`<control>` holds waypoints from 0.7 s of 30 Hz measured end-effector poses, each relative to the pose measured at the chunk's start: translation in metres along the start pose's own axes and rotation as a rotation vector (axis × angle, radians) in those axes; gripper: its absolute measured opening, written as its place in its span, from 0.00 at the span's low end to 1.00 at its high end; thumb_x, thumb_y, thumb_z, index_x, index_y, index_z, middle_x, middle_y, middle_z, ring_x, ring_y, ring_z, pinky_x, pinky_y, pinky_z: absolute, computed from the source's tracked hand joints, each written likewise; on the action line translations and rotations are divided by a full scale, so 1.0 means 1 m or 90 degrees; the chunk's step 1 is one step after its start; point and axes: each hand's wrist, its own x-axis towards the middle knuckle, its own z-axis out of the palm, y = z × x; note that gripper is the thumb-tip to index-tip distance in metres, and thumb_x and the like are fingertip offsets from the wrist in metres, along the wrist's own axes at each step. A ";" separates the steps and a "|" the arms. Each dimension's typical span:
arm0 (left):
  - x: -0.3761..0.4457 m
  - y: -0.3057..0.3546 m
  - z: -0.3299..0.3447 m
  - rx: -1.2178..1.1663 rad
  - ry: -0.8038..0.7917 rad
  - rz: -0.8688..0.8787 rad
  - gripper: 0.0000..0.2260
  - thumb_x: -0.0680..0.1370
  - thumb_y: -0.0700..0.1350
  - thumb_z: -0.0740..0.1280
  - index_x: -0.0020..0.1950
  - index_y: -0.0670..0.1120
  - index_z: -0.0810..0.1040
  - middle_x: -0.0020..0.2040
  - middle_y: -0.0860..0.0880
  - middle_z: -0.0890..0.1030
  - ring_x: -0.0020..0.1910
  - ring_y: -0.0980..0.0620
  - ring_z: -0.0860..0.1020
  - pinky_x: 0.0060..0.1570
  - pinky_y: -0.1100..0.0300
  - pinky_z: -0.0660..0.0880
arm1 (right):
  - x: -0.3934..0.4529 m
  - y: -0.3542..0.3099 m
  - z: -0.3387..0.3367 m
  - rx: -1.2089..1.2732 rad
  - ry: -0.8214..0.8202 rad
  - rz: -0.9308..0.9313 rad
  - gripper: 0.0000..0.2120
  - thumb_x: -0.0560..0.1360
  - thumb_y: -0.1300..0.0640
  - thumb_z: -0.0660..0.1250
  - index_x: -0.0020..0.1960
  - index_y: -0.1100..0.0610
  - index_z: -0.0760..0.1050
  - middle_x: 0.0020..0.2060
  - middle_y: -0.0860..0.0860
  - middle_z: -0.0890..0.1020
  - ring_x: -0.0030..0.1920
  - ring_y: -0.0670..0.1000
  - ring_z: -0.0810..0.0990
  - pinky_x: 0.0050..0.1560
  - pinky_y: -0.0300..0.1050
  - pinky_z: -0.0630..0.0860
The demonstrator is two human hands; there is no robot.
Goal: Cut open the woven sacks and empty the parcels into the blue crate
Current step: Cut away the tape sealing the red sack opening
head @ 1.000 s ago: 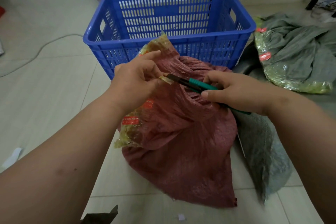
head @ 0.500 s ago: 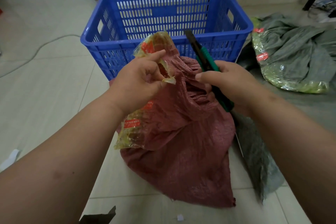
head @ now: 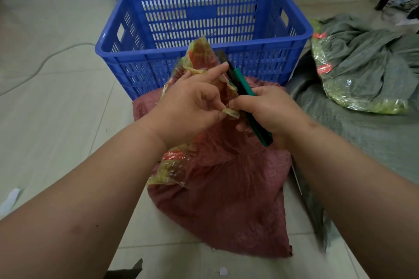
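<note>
Head view looks down on pale floor tiles [head: 56, 102], with a grey cable [head: 40, 64] at left and a white wall beyond. My left hand [head: 188, 108] pinches the yellow tape [head: 201, 56] on the red woven sack [head: 226, 188] at centre; my right hand [head: 269, 111] grips the green utility knife [head: 243, 87]. Behind stands the blue crate [head: 204, 52]. A grey-green sack [head: 362, 68] lies at right, its red labels unreadable.

Single head-worn view: we look forward and steeply down, close over our forearms, toward the blue slatted plastic crate [head: 199, 18].
</note>
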 end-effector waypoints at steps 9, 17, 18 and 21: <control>0.001 -0.015 0.011 0.057 0.178 0.045 0.03 0.70 0.44 0.71 0.38 0.46 0.82 0.48 0.54 0.74 0.46 0.53 0.76 0.51 0.53 0.76 | 0.016 0.006 -0.005 0.057 0.085 0.023 0.06 0.75 0.62 0.65 0.47 0.64 0.78 0.32 0.58 0.84 0.26 0.53 0.79 0.31 0.45 0.77; 0.000 -0.017 -0.002 -0.197 0.082 -0.181 0.04 0.74 0.36 0.72 0.42 0.40 0.78 0.51 0.51 0.85 0.51 0.58 0.83 0.54 0.59 0.79 | 0.020 0.017 -0.027 0.187 0.085 0.005 0.05 0.75 0.58 0.70 0.47 0.59 0.76 0.35 0.55 0.83 0.26 0.50 0.76 0.34 0.45 0.74; 0.001 -0.011 0.001 -0.200 0.046 -0.175 0.05 0.74 0.36 0.72 0.40 0.41 0.77 0.54 0.51 0.84 0.53 0.60 0.82 0.55 0.60 0.79 | 0.020 0.014 -0.024 0.191 0.063 -0.007 0.07 0.74 0.56 0.72 0.48 0.58 0.77 0.36 0.55 0.83 0.27 0.50 0.77 0.33 0.44 0.74; 0.004 0.004 0.006 -0.113 -0.050 -0.133 0.07 0.71 0.38 0.73 0.36 0.45 0.78 0.48 0.54 0.84 0.49 0.65 0.80 0.48 0.66 0.77 | 0.021 0.009 -0.010 0.146 -0.006 -0.038 0.17 0.69 0.51 0.76 0.51 0.61 0.79 0.39 0.55 0.84 0.35 0.54 0.82 0.38 0.51 0.79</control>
